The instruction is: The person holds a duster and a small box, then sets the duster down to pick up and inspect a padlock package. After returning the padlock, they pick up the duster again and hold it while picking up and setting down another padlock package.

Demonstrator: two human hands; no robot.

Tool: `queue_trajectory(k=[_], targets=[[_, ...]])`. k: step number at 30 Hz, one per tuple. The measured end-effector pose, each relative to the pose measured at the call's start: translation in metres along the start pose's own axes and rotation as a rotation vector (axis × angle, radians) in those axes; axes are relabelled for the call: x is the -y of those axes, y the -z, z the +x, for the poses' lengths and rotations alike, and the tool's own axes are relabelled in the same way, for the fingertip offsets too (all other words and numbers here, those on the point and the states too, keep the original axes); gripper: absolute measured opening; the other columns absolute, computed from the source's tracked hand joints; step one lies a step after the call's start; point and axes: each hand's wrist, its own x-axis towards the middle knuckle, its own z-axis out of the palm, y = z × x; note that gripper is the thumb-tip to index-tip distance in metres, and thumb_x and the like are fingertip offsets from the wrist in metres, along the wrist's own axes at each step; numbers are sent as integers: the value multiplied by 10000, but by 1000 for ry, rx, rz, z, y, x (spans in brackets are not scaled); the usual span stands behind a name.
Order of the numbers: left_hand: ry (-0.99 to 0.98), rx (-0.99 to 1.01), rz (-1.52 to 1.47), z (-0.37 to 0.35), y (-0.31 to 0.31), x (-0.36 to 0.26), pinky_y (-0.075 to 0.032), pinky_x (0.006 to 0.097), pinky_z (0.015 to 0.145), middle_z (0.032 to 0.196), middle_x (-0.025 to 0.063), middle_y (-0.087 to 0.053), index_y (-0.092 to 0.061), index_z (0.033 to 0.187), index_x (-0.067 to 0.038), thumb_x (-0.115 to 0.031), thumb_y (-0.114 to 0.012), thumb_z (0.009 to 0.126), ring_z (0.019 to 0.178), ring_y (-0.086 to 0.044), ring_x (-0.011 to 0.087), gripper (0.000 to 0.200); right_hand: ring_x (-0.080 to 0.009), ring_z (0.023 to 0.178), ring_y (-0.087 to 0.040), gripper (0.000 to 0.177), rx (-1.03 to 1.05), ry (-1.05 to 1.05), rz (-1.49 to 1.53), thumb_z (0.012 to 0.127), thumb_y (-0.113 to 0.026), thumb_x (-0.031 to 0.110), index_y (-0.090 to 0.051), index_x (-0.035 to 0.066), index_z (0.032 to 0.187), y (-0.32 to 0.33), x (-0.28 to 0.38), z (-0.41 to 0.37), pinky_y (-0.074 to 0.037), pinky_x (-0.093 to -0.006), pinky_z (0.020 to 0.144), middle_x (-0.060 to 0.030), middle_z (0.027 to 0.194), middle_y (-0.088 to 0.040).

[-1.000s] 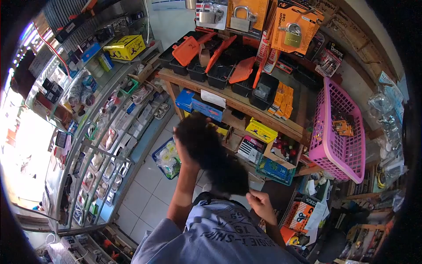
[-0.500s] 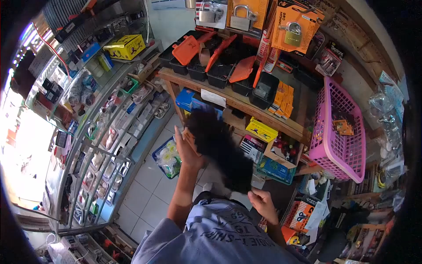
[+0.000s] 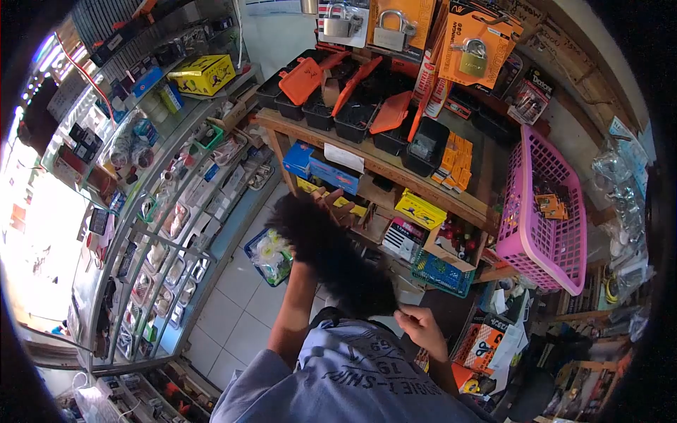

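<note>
A fluffy black duster slants above the tiled floor, its long axis running from lower right to upper left. The right hand grasps its lower end, handle hidden. The left hand spreads loose fingers behind it, palm covered; a half-second ago its tip lay farther right.

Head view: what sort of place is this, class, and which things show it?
Probably a small hardware shop: there are padlocks on cards, a display case with trays of small goods, and a pink basket holding orange packets.
</note>
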Motion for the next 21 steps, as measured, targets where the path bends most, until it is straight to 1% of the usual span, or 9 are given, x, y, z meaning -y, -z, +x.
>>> queue_trajectory(k=[1,3,7,9,10,12,13,15,21], targets=[[0,0,2,-4,-2,-5,-375,501,1072,1379,152,-487,-399,1410,-110,-572,-283,985,1265,-480,335,639,-39,575,-337,268,-55,-20,32,968,-576,182,-553,-9,781,-3,4,1,-292,-247,510,60,619,-387],[98,67,-720,-16,-6,-18,-369,522,1068,1350,170,-500,-368,1410,-107,-556,-313,984,1264,-469,366,621,-36,575,-337,266,-113,-42,66,964,-582,177,-551,-10,777,-4,2,0,-292,-247,509,59,619,-388],[-109,350,-454,-5,10,0,-362,504,1082,1381,166,-481,-373,1427,-112,-548,-318,984,1279,-462,346,625,-30,584,-329,252,-52,-42,42,963,-583,172,-550,-3,784,-1,0,1,-288,-245,509,57,620,-376],[71,61,-717,-14,-3,-14,-376,484,1073,1363,176,-494,-400,1409,-111,-549,-335,979,1262,-482,333,618,-30,582,-329,251,-103,-31,41,962,-584,170,-550,1,781,-1,1,0,-288,-246,508,52,617,-377],[72,63,-718,-12,2,-6,-376,484,1073,1363,176,-494,-400,1409,-111,-549,-335,979,1262,-482,333,618,-31,585,-330,257,-80,-32,28,964,-582,174,-539,5,774,0,-1,0,-289,-246,510,53,619,-375],[-255,185,-6,-10,10,9,-384,446,1074,1324,144,-538,-460,1378,-102,-581,-335,970,1240,-510,287,641,-32,587,-332,264,-58,-33,16,965,-581,177,-529,9,768,1,-1,1,-291,-246,512,55,622,-372],[-253,187,-5,-10,11,7,-384,446,1074,1324,144,-538,-460,1378,-102,-581,-335,970,1240,-510,287,641,-34,589,-337,278,-82,-16,42,968,-577,184,-523,12,757,0,-1,2,-296,-247,515,54,623,-375],[146,-149,-521,-11,7,-5,-390,446,1066,1288,147,-568,-485,1335,-67,-591,-322,968,1213,-526,308,660,-36,591,-342,291,-107,-2,67,971,-574,192,-516,16,746,-1,-1,1,-301,-247,519,53,625,-378],[25,32,-631,-12,0,-33,-393,455,1059,1275,145,-585,-565,1234,-52,-617,-294,963,1194,-536,317,682,-57,576,-329,319,17,-98,11,984,-555,201,-491,26,725,7,-24,-6,-302,-259,528,41,620,-378]])
